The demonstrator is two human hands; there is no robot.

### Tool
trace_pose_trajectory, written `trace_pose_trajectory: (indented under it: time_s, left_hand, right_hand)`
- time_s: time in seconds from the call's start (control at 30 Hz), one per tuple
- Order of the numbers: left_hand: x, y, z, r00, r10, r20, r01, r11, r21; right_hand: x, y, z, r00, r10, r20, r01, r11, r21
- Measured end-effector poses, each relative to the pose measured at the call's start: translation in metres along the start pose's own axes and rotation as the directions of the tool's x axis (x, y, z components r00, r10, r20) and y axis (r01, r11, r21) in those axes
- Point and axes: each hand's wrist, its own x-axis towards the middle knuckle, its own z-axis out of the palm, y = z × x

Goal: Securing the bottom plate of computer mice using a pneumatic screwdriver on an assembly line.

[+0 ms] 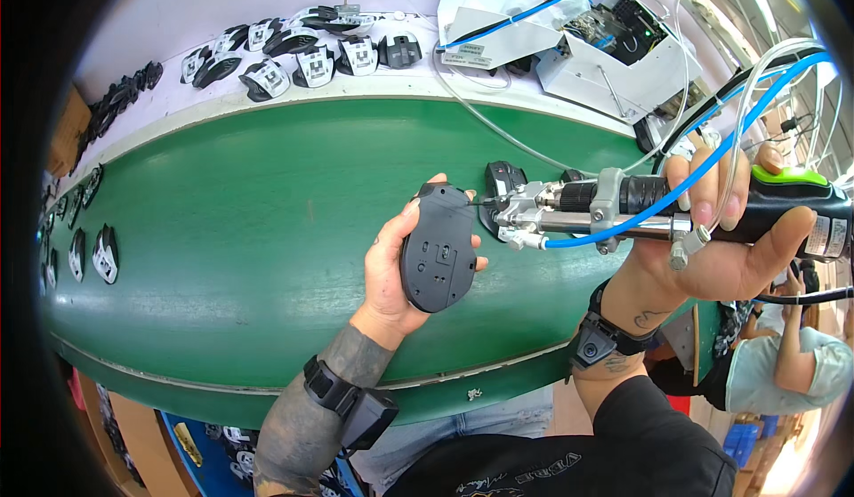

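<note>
My left hand (388,270) is wrapped round a black computer mouse (438,252), its underside turned up, above the green belt. Small holes and a sensor opening show in that underside. In my right hand (712,270) lies a powered screwdriver (645,194) with a metal feed head and a green lever, held almost level. Its thin bit points left and reaches the mouse's upper right edge; whether it sits in a screw hole I cannot tell. Another black mouse (505,181) lies on the belt behind the tool's head, which partly hides it.
A blue air hose (623,226) and clear tubes loop over the tool. Several mouse shells (313,67) line the back ledge, and others (105,252) lie on the belt's left. An open white machine (605,56) stands at back right. Another person (783,363) is at far right.
</note>
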Motion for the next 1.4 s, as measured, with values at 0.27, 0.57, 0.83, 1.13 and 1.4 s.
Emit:
trace_pose_trajectory:
  time_s: [0.27, 0.57, 0.83, 1.13, 1.4]
  left_hand:
    - [-0.002, 0.002, -0.001, 1.000, -0.003, 0.027, 0.003, 1.000, 0.015]
    - [-0.002, 0.005, 0.000, 0.999, -0.031, 0.028, 0.029, 0.996, 0.087]
    - [0.000, 0.010, 0.003, 0.997, 0.017, -0.075, -0.001, 0.978, 0.208]
    - [0.001, 0.004, 0.002, 0.987, -0.018, -0.160, 0.040, 0.990, 0.138]
    - [-0.003, 0.001, 0.003, 0.993, -0.103, -0.055, 0.108, 0.989, 0.101]
  right_hand:
    - [-0.001, -0.002, -0.004, 0.999, 0.038, 0.027, -0.039, 0.999, 0.036]
    - [-0.001, -0.010, -0.006, 0.992, 0.118, 0.040, -0.121, 0.989, 0.081]
    - [-0.003, -0.010, 0.001, 0.995, 0.076, -0.063, -0.074, 0.997, 0.037]
    - [-0.006, -0.023, -0.006, 0.999, 0.029, -0.032, -0.025, 0.992, 0.123]
    - [-0.004, -0.007, -0.001, 0.998, 0.061, -0.002, -0.060, 0.986, 0.154]
